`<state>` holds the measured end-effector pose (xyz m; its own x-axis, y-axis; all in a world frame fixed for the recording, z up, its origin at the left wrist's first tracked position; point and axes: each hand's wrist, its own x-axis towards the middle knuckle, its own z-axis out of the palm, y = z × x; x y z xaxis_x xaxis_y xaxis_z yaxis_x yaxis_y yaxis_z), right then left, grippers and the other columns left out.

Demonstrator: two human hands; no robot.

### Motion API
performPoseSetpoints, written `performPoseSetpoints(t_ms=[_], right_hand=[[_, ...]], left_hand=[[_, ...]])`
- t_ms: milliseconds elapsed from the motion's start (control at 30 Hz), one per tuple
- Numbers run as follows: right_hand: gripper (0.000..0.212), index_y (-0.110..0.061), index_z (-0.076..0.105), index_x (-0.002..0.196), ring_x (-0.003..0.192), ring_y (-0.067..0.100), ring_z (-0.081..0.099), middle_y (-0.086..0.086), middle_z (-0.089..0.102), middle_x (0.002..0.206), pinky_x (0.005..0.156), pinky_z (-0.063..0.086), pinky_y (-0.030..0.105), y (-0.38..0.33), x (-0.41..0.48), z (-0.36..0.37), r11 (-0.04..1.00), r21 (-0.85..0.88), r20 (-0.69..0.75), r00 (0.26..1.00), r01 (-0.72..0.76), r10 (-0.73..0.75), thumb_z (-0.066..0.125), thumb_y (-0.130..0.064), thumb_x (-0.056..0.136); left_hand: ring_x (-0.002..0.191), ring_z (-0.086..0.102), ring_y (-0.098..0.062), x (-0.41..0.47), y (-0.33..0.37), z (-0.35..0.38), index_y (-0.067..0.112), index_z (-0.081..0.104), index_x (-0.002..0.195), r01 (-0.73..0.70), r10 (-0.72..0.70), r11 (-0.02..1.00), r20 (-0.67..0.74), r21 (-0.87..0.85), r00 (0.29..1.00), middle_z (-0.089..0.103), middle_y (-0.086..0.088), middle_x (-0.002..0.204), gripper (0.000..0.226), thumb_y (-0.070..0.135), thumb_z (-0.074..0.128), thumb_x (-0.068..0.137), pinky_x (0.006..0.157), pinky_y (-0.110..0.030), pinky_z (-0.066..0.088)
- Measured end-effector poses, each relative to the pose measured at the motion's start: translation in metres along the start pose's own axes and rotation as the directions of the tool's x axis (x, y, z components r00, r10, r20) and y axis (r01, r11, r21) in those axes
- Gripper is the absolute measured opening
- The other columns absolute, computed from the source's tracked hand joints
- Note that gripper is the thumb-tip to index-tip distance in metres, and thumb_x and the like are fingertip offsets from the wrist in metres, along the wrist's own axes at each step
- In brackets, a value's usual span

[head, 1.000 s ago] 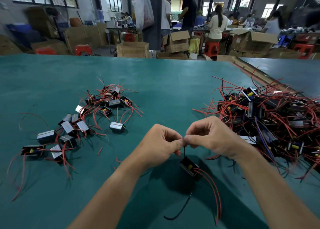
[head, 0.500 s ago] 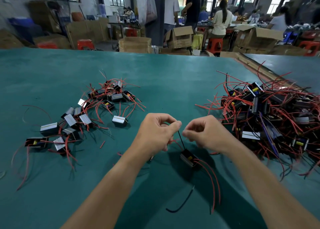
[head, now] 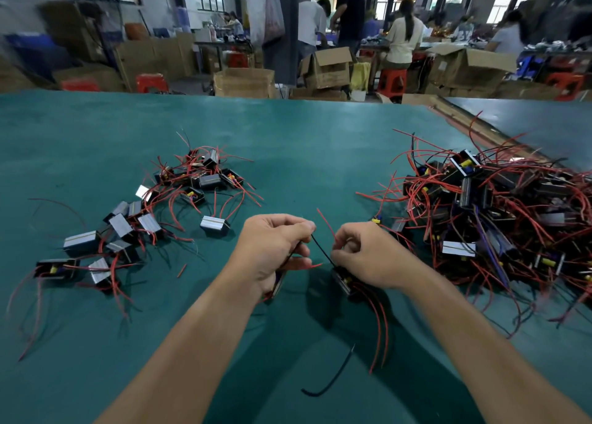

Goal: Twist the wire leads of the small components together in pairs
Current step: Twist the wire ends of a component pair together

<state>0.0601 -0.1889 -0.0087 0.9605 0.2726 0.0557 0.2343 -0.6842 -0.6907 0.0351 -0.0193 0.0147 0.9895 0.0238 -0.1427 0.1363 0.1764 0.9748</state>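
A small black component [head: 342,282] with a yellow part hangs just below my right hand [head: 368,257], trailing red leads and one long black lead [head: 333,377] toward me. My left hand [head: 272,250] pinches the upper end of a thin black lead [head: 321,251] that runs down to the component. A second component [head: 278,284] is partly hidden under my left palm. My right hand pinches a red lead [head: 325,220] that sticks up between the two hands. The hands are a short gap apart above the green table [head: 288,154].
A scattered group of components with red wires [head: 153,218] lies at the left. A large tangled heap of components and wires [head: 499,218] lies at the right. Cardboard boxes [head: 245,82], red stools and several people fill the room beyond the table's far edge.
My hands, which pinched together at one point, have drawn a little apart. The black lead now stretches between them and a red lead stands up by my right hand.
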Motion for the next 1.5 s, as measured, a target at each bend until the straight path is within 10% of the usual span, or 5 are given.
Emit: performPoseSetpoints(t_ms=[467,867,1133,1500], right_hand=[[0.020,-0.011,0.067,0.069,0.051,0.014,0.049,0.003,0.062,0.059,0.055,0.046,0.039,-0.008,-0.002,-0.010,0.932,0.311,-0.274,0.957,0.185,-0.099,0.066,-0.012,0.090],[0.028,-0.018,0.069,0.068,0.043,0.008,0.054,-0.001,0.067,0.057,0.046,0.048,0.022,-0.010,-0.002,-0.019,0.904,0.369,-0.458,0.888,0.217,-0.026,0.060,-0.009,0.093],[0.019,-0.007,0.063,0.075,0.042,0.010,0.054,0.005,0.070,0.060,0.045,0.051,0.024,-0.011,-0.003,-0.022,0.869,0.475,-0.378,0.924,0.141,0.057,0.059,-0.003,0.094],[0.019,-0.004,0.069,0.075,0.049,0.013,0.056,0.003,0.065,0.063,0.052,0.055,0.026,-0.021,-0.012,-0.025,0.803,0.570,-0.270,0.963,0.175,-0.019,0.062,0.001,0.092]], left_hand=[[0.036,0.049,-0.009,0.013,-0.011,-0.002,0.005,0.065,0.074,-0.173,0.199,0.968,-0.138,0.181,0.970,0.055,-0.007,0.059,0.017,0.003,0.064,0.091,0.038,-0.021,0.046],[0.046,0.051,-0.019,0.006,0.001,0.000,0.013,0.052,0.092,-0.139,0.164,0.956,-0.078,0.257,0.983,0.065,-0.008,0.076,0.012,0.003,0.045,0.093,0.043,-0.022,0.043],[0.057,0.056,-0.017,0.004,-0.010,0.002,0.021,0.062,0.060,-0.252,0.245,0.872,0.072,0.420,0.967,0.063,0.005,0.061,0.007,0.025,0.063,0.066,0.060,-0.037,0.049],[0.057,0.059,-0.004,0.012,-0.015,-0.009,0.026,0.073,0.077,-0.335,0.433,0.730,-0.024,0.596,0.901,0.069,0.017,0.068,0.006,0.022,0.076,0.079,0.059,-0.023,0.047]])
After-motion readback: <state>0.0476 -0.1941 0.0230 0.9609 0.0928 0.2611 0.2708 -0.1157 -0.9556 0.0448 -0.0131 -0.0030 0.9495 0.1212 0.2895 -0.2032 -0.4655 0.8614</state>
